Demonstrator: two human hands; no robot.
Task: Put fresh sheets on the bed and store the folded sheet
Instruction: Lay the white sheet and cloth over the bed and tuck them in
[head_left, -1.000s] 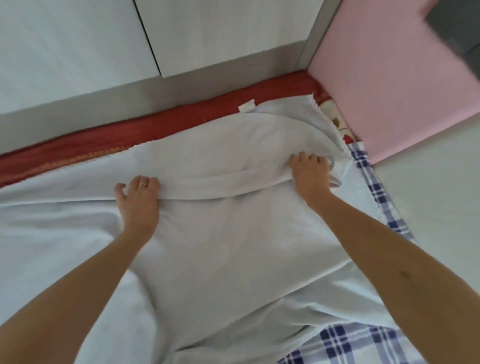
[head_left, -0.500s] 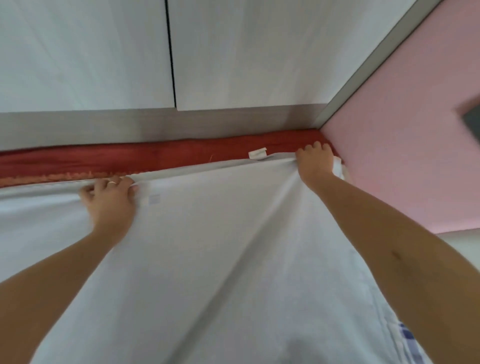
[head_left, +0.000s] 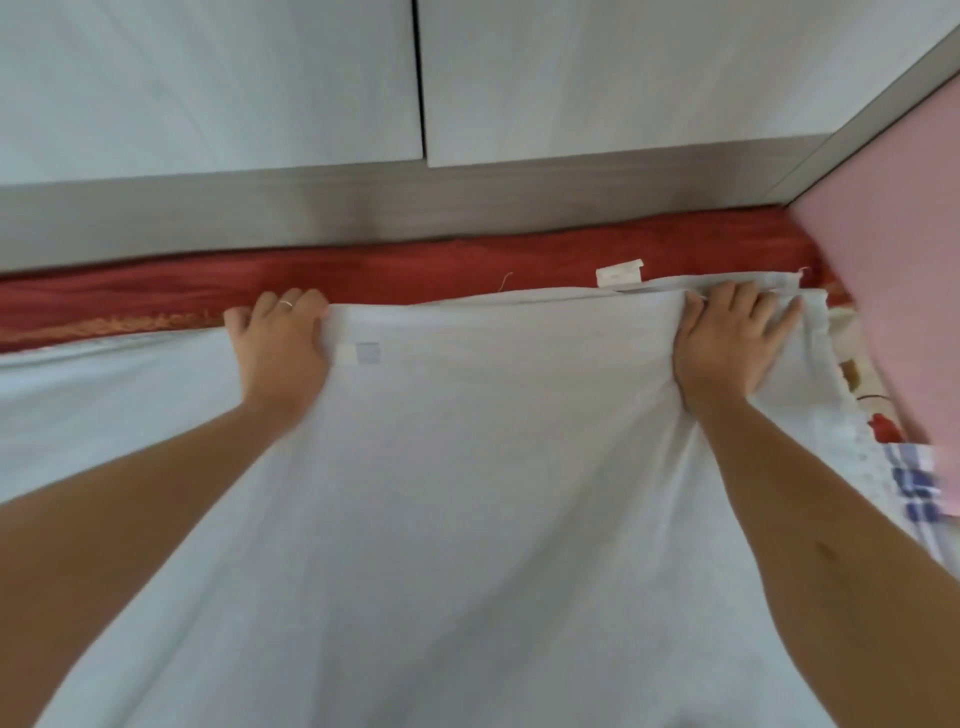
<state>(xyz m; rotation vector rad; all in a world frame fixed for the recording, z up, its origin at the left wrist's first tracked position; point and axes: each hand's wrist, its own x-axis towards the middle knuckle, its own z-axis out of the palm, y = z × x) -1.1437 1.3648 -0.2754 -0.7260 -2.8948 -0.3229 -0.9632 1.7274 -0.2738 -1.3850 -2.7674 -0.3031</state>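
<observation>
Your left hand (head_left: 280, 340) grips the far edge of the white sheet (head_left: 493, 493) with curled fingers while your right hand (head_left: 727, 345) presses its corner flat-fingered, evidently squaring it to the red mattress (head_left: 415, 270).

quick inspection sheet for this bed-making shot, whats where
surface: red bed cover showing along the far edge
job's things: white sheet spread over it
clutter: checked cloth at the right edge; small white tag on that cover
grippers: left hand grips the sheet's far edge; right hand lies spread near its far corner
cables: nothing seen
surroundings: pale cabinet doors behind, pink panel at right
</observation>
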